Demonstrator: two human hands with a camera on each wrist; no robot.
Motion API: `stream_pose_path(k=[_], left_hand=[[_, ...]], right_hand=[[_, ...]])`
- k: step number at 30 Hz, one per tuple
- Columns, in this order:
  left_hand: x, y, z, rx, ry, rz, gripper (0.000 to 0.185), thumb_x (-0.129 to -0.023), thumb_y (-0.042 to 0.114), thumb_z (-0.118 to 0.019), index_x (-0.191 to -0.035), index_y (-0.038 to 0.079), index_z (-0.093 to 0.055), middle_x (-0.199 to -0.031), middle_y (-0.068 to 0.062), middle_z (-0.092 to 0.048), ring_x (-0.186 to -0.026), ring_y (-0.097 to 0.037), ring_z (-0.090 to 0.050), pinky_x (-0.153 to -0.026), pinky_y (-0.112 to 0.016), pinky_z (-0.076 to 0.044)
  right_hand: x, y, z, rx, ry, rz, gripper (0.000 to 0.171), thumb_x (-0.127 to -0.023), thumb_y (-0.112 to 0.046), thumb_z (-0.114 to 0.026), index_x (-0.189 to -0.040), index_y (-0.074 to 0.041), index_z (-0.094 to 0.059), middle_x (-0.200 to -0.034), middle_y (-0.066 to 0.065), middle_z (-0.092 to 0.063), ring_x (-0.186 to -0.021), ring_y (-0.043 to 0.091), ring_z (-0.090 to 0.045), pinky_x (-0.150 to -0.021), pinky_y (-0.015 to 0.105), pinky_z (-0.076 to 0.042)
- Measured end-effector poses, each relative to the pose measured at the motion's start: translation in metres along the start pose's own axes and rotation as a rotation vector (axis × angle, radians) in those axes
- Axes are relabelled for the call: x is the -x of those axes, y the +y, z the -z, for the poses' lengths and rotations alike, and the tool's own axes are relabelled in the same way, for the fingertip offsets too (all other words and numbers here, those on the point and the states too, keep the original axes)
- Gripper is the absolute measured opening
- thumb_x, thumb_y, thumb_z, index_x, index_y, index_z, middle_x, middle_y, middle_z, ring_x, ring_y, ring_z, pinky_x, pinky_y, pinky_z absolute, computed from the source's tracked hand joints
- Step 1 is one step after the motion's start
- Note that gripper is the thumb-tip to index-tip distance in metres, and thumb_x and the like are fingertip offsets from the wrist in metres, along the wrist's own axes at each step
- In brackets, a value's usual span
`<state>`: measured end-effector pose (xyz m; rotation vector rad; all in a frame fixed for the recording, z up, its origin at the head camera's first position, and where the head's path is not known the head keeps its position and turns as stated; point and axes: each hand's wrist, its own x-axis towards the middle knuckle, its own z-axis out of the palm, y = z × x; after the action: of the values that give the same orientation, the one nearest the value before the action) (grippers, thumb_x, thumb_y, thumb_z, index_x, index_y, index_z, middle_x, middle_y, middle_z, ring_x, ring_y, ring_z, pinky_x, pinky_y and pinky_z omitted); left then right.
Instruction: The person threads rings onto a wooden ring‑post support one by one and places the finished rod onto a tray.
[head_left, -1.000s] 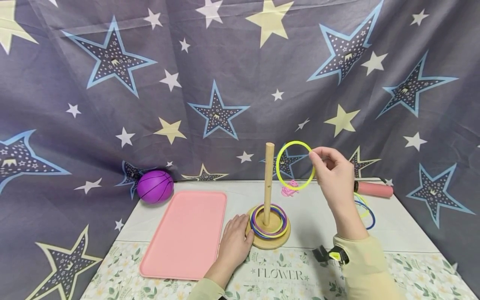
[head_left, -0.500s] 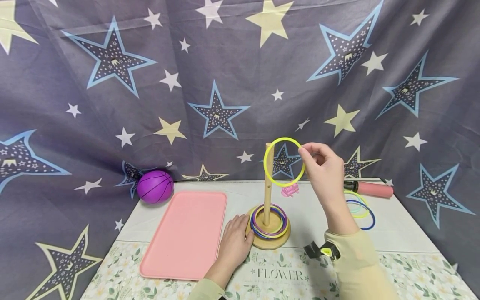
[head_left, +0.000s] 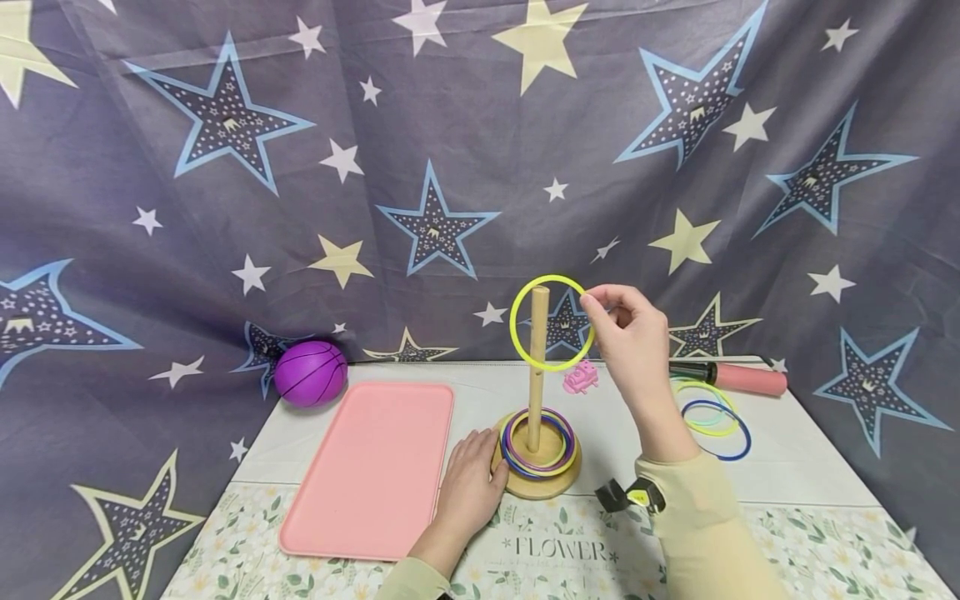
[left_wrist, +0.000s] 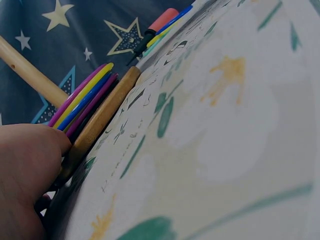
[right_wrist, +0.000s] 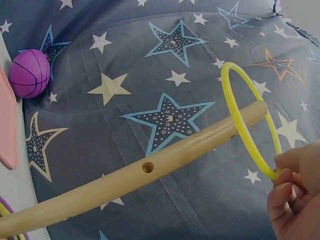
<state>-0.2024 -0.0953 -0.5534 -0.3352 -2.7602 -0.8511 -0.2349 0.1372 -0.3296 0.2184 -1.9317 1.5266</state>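
Observation:
My right hand (head_left: 626, 329) pinches a yellow ring (head_left: 551, 322) by its right edge and holds it upright at the top of the wooden peg (head_left: 537, 367). In the right wrist view the yellow ring (right_wrist: 247, 122) crosses the tip of the peg (right_wrist: 150, 167), pinched by my fingers (right_wrist: 292, 187). Several coloured rings (head_left: 538, 444) lie stacked around the peg on the round wooden base (head_left: 536, 483). My left hand (head_left: 468, 487) rests on the table with its fingers against the base's left rim; the left wrist view shows that hand (left_wrist: 25, 175) touching the base (left_wrist: 100, 120).
A pink tray (head_left: 371, 467) lies left of the base. A purple ball (head_left: 310, 372) sits at the back left. Loose rings (head_left: 712, 417) and a pink-handled tool (head_left: 738, 377) lie at the right, a small pink toy (head_left: 581, 377) behind the peg. A star-patterned cloth hangs behind.
My right hand has carried the yellow ring leftward, from beside the peg to over its top. The left hand has stayed on the base.

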Motion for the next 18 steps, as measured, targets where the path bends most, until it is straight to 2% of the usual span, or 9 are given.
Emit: stream_pose_path(k=[10,18], left_hand=[[0.001,-0.001,-0.001,-0.011,0.0,0.0,0.055,-0.108,0.02,-0.069,-0.156,-0.004,-0.057,-0.16,-0.025,-0.056,-0.156,-0.044,-0.043,-0.133,-0.059,-0.027],[0.0,0.0,0.0,-0.008,0.002,-0.009,0.055,-0.107,0.019,-0.069,-0.155,-0.005,-0.058,-0.159,-0.025,-0.057,-0.156,-0.045,-0.044,-0.132,-0.06,-0.028]], right_hand=[[0.001,0.008,-0.006,0.042,-0.018,-0.033,0.02,-0.104,-0.027,-0.081,-0.11,-0.008,-0.08,-0.076,0.01,-0.063,-0.062,0.017,-0.054,-0.051,0.023,-0.043],[0.004,0.018,-0.009,0.08,-0.028,-0.051,0.018,-0.104,-0.026,-0.081,-0.11,-0.009,-0.081,-0.076,0.009,-0.063,-0.064,0.019,-0.053,-0.052,0.025,-0.04]])
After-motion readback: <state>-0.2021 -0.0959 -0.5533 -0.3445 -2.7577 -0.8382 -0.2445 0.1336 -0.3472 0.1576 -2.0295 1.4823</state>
